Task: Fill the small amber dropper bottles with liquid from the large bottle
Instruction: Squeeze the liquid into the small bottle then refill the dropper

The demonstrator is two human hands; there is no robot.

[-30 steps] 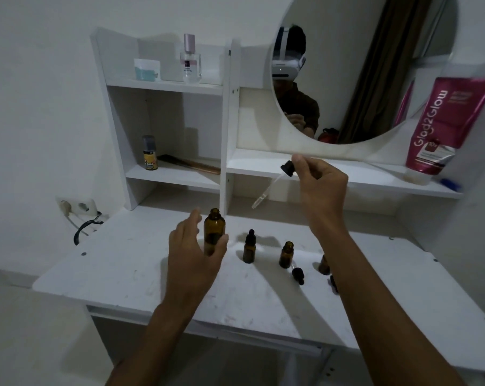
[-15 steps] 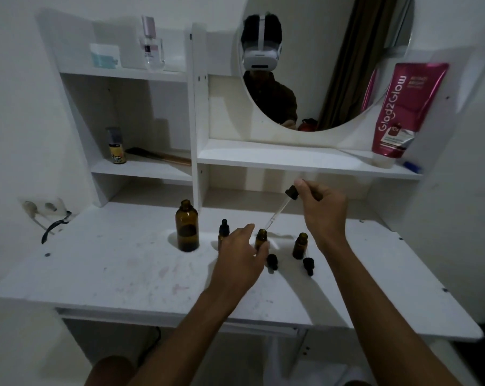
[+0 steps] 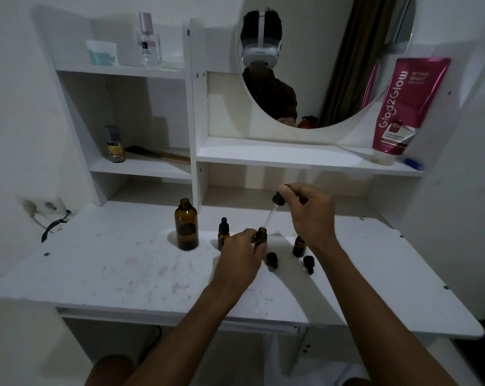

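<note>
The large amber bottle (image 3: 186, 225) stands uncapped on the white desk (image 3: 124, 274). To its right a small amber bottle with a black dropper cap (image 3: 223, 233) stands upright. My left hand (image 3: 239, 253) grips an open small amber bottle (image 3: 261, 235) on the desk. My right hand (image 3: 309, 211) pinches the black bulb of a dropper (image 3: 274, 208) whose glass tip points into that bottle's mouth. Another open small bottle (image 3: 299, 245) stands partly hidden behind my right wrist. Two loose black dropper caps (image 3: 272, 259) (image 3: 309, 263) lie in front.
A shelf unit with a round mirror (image 3: 333, 65) rises behind the desk. On it stand a pink lotion tube (image 3: 400, 107), a perfume bottle (image 3: 149, 43), a small box (image 3: 102, 52), a small can (image 3: 114, 144) and a comb (image 3: 157, 154). A wall socket with a cable (image 3: 47, 211) sits left.
My left hand has closed around the open small bottle. My right hand has lowered the dropper so its tip sits at that bottle's mouth. The view moved closer.
</note>
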